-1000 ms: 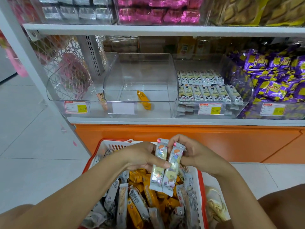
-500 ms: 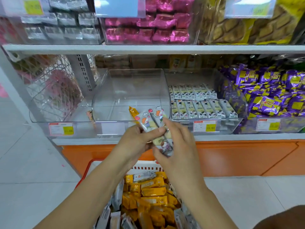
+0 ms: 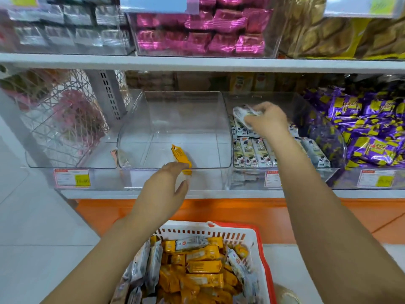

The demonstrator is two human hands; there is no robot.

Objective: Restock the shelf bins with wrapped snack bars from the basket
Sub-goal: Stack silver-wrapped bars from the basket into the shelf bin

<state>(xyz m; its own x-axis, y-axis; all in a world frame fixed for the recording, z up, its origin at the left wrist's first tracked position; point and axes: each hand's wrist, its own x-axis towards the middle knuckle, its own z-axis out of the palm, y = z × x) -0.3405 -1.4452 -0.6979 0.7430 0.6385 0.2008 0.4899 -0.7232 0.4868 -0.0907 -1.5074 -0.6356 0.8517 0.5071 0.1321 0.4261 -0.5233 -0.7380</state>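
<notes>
My right hand (image 3: pixel 266 121) grips white wrapped snack bars (image 3: pixel 242 114) inside the clear bin (image 3: pixel 306 178) that holds rows of the same white bars (image 3: pixel 252 153). My left hand (image 3: pixel 166 187) hovers with relaxed fingers and holds nothing, in front of the middle clear bin (image 3: pixel 175 119). A single orange bar (image 3: pixel 180 155) lies in that bin. Below, the red and white basket (image 3: pixel 258 238) holds several orange bars (image 3: pixel 203 266) and white bars (image 3: pixel 151 266).
A further clear bin (image 3: pixel 72 154) stands at the left. Purple wrapped snacks (image 3: pixel 368 137) fill the bin at the right. The upper shelf (image 3: pixel 197 63) carries grey, pink and yellow packs. An orange shelf base (image 3: pixel 219 211) meets white floor tiles.
Both hands held the white bars together above the basket, then lifted them. Now my right hand alone has carried them into the right bin and my left hand has let go.
</notes>
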